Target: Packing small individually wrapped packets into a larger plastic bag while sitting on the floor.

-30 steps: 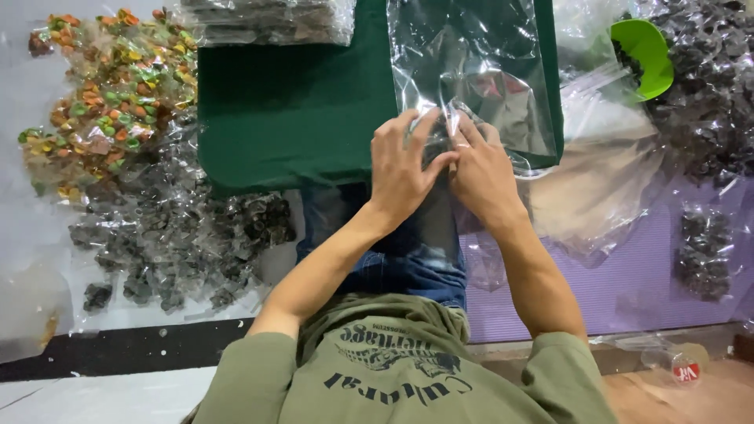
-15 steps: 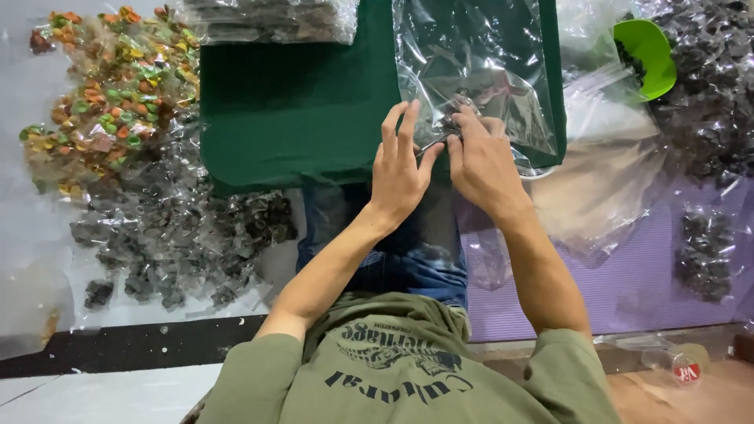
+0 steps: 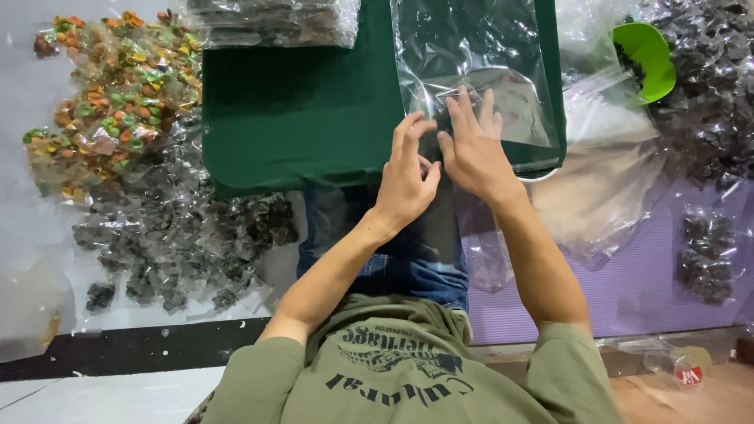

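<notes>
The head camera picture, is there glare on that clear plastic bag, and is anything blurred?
Head view: soft white glare streaks the clear plastic bag lying on the dark green mat, most along its creases; the left hand and right hand on it look sharp, with little motion blur; lighting is even, shadows faint; frame edges bend slightly.

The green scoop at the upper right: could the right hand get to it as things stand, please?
Probably yes. The right hand rests on the clear bag, and only loose plastic lies between it and the green scoop, nothing solid.
</notes>
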